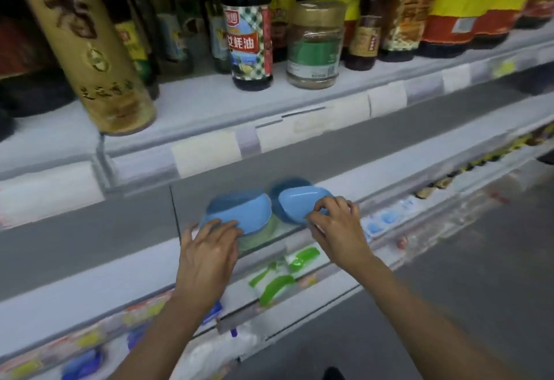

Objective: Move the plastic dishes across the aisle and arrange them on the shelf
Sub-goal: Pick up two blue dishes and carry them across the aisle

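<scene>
Two stacks of light blue plastic dishes sit on the middle shelf (pixel 389 196) under the sauce shelf. The left blue dishes (pixel 239 211) are tilted toward me; my left hand (pixel 207 250) has its fingers spread on their front rim. The right blue dishes (pixel 299 202) lean against a darker blue dish behind them. My right hand (pixel 335 223) pinches the front rim of the right dishes with curled fingers. The picture is blurred, so the exact number of dishes is unclear.
The upper shelf (pixel 209 94) carries sauce bottles, a glass jar (pixel 314 46) and a tall tan tube (pixel 87 49). Green plastic utensils (pixel 281 274) and packaged goods lie on lower shelves. Grey aisle floor (pixel 479 274) lies to the right.
</scene>
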`<state>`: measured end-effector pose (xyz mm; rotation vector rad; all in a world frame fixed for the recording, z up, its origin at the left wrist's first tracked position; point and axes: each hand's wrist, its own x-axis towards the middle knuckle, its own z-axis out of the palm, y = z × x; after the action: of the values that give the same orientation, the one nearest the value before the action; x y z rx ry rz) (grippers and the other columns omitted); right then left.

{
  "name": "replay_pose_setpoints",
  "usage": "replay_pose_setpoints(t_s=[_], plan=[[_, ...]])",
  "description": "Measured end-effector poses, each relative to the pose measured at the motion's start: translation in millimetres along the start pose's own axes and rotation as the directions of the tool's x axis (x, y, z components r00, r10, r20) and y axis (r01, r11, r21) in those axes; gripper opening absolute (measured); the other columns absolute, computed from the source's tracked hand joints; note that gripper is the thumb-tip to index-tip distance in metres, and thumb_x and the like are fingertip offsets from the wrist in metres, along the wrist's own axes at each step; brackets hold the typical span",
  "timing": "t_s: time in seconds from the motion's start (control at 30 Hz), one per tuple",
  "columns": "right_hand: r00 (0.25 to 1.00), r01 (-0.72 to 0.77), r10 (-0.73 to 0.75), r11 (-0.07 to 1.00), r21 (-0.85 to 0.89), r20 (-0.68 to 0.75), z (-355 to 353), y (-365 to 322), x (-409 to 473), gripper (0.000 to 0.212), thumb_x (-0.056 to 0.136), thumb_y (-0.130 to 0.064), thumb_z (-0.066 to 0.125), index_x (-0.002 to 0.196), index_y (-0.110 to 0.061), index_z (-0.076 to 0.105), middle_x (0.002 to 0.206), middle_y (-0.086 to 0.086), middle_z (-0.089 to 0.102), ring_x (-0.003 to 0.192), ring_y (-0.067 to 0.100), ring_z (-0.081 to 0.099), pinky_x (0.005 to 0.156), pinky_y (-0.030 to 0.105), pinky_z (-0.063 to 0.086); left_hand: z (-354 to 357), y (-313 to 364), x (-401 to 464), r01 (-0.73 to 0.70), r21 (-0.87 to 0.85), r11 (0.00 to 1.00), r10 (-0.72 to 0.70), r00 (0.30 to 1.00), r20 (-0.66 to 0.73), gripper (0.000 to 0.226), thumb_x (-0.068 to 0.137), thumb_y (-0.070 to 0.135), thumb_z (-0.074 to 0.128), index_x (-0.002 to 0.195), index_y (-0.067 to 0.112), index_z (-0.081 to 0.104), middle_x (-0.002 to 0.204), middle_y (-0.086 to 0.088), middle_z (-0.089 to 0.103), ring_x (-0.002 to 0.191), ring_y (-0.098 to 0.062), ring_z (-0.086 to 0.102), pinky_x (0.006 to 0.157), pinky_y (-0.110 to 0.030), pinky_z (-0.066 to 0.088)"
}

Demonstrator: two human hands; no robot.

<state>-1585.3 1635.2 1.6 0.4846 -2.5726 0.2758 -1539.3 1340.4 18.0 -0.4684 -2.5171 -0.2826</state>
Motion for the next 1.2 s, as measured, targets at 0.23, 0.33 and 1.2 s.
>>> replay_pose_setpoints(t_s=[0.23, 0.33, 1.2], plan=[[0.949, 0.138, -0.187, 0.97, 0.2, 0.255, 41, 57, 30, 0.035, 0.081, -0.041, 0.074, 0.115, -0.037, 0.068, 0.115, -0.004, 0.054, 0.111, 0.02, 0.05, 0.095, 0.042, 0.033, 42, 68, 57, 0.16, 0.176, 0.971, -0.188, 0.97, 0.152, 0.026, 0.078, 0.01, 0.062, 0.098, 0.022, 0.074, 0.093, 0.002, 0.076, 0.092, -0.023, 0.071, 0.096, -0.049, 0.045], [0.966, 0.073, -0.132, 0.964, 0.256, 0.222, 30, 86, 28, 0.039, 0.084, -0.047, 0.072, 0.119, -0.033, 0.066, 0.116, -0.005, 0.055, 0.11, 0.02, 0.054, 0.095, 0.041, 0.033, 62, 94, 80, 0.131, 0.214, 0.968, -0.179, 0.958, 0.226, 0.035, 0.066, 0.003, 0.077, 0.096, 0.019, 0.072, 0.084, 0.0, 0.074, 0.088, -0.027, 0.071, 0.089, -0.05, 0.05], [0.728, 0.543, -0.686, 0.57, 0.616, -0.006, 30, -251, 68, 0.022, 0.094, -0.043, 0.059, 0.111, -0.032, 0.068, 0.112, -0.008, 0.056, 0.107, 0.02, 0.055, 0.092, 0.038, 0.032, -131, -25, -120, 0.576, 0.444, 0.686, -0.603, 0.792, -0.096, 0.028, 0.088, 0.03, 0.058, 0.11, 0.022, 0.073, 0.115, 0.003, 0.073, 0.108, -0.025, 0.068, 0.098, -0.051, 0.046]])
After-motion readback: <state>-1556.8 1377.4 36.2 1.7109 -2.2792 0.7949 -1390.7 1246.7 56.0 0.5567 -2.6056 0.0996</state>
